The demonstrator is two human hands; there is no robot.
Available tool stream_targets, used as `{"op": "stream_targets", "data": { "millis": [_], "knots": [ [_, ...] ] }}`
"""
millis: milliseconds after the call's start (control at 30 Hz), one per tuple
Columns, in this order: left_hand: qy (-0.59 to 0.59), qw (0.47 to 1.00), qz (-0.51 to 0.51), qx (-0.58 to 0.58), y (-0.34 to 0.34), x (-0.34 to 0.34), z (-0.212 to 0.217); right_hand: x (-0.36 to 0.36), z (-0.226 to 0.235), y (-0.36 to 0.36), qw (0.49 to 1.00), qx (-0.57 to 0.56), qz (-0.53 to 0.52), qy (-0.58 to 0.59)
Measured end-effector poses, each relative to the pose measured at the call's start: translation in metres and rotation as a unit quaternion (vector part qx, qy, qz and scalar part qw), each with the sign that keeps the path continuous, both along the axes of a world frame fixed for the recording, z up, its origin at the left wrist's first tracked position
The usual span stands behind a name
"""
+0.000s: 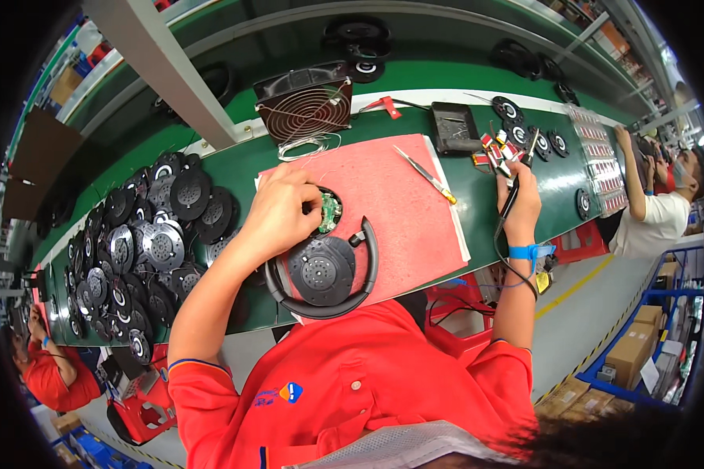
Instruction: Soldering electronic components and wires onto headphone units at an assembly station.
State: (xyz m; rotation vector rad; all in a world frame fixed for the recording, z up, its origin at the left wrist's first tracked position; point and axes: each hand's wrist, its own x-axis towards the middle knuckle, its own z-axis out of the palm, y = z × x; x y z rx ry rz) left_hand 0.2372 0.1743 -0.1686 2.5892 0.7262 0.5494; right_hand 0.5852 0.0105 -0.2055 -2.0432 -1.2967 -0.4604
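A black headphone (373,270) lies on a pink-red mat (414,234). One of its ear cups (321,270) rests near the mat's front edge; the other shows a green circuit board (331,213). My left hand (281,213) is at that board, its fingers pinched together at the left rim. Whatever the fingertips grip is hidden. Off to the right, my right hand (522,199) is closed around a soldering iron (531,148) with a black cable, pointing up and away. Beyond that hand sit small battery packs (493,151) in red, yellow and white. A blue strap (530,252) circles my right wrist.
A large pile of black ear-cup parts (137,242) covers the bench on the left. A fan (305,109) and a black tray (455,127) stand behind the mat. A slim metal tool (426,173) lies on the mat. Co-workers sit on both sides, one in white (655,223).
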Motion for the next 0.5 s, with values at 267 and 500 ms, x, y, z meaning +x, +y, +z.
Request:
{"op": "stream_targets", "data": {
  "millis": [267,500],
  "knots": [
    [-0.003,1.0,0.007,-0.003,-0.007,-0.013,0.006,-0.006,0.003,0.026,0.979,-0.043,0.15,-0.128],
    [-0.053,0.998,0.034,-0.002,-0.023,-0.033,0.023,0.0,0.004,0.025,0.981,-0.018,0.166,-0.096]
  ]
}}
